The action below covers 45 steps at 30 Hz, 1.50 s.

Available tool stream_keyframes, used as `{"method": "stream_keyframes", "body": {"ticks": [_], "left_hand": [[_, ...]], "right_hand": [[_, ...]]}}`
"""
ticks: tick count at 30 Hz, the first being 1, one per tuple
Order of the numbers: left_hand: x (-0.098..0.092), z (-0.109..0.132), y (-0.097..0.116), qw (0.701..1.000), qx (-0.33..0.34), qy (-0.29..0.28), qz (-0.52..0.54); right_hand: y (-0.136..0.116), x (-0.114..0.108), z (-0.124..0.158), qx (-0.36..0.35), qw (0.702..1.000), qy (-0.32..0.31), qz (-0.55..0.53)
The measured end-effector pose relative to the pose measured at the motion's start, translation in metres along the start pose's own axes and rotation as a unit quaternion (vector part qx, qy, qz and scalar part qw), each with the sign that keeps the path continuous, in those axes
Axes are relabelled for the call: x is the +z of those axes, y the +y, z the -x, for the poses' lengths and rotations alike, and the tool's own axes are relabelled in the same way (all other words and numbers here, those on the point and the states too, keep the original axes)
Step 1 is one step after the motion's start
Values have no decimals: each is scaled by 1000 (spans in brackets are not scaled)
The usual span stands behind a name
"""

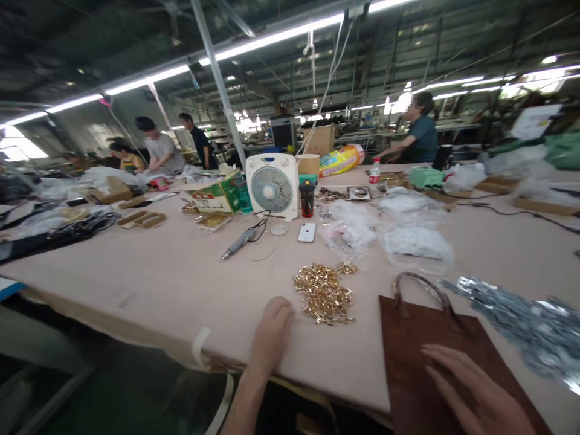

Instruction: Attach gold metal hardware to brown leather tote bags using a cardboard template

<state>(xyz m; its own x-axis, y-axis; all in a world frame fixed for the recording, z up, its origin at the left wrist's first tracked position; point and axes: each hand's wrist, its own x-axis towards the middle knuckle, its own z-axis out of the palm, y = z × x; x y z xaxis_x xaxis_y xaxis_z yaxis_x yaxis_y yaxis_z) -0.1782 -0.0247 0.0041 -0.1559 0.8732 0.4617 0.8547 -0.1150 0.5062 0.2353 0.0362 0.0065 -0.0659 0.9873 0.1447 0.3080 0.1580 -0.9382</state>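
Note:
My left hand [272, 329] rests on the table's near edge, fingers curled under, just left of a pile of small gold metal fittings [324, 293]. Nothing shows in it. My right hand [475, 389] lies flat, fingers stretched out, on a brown leather bag [421, 344] whose handle [421, 284] points away from me. A heap of silvery metal parts [521, 317] lies to the right of the bag.
The long pinkish table [181, 278] carries a white fan [273, 185], a white phone [307, 232], a dark tumbler [307, 198], a pen-shaped tool with cable [238, 243], clear plastic bags [414, 241] and cardboard boxes [217, 196]. Several people work at the far side.

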Motion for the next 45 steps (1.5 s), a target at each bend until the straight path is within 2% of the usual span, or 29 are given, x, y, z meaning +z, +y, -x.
{"method": "stream_keyframes", "body": {"ticks": [2, 5, 8, 11, 15, 20, 26, 38, 42, 45], "left_hand": [[18, 5, 26, 997, 38, -45, 41], [45, 10, 66, 986, 73, -116, 92], [65, 10, 96, 973, 96, -181, 107], [74, 7, 110, 969, 99, -209, 84], [76, 6, 112, 971, 96, -208, 62], [79, 8, 111, 973, 93, -207, 44], [85, 10, 109, 978, 114, -168, 45], [83, 10, 114, 976, 115, -183, -9], [74, 6, 116, 976, 119, -176, 49], [67, 4, 118, 973, 106, -162, 125]], "right_hand": [[-28, 15, -5, 12, 998, -63, -17], [-53, 33, -15, -67, 984, -164, 8], [-55, 46, -20, -135, 971, -196, 36], [-44, 59, -16, -147, 967, -205, 36], [-27, 71, -9, -141, 966, -212, 46], [-18, 76, -7, -159, 963, -211, 61], [-10, 77, -9, -182, 963, -192, 58], [-11, 78, -6, -181, 955, -208, 109], [-3, 81, -4, -224, 946, -196, 130], [7, 82, -2, -294, 932, -148, 151]]}}
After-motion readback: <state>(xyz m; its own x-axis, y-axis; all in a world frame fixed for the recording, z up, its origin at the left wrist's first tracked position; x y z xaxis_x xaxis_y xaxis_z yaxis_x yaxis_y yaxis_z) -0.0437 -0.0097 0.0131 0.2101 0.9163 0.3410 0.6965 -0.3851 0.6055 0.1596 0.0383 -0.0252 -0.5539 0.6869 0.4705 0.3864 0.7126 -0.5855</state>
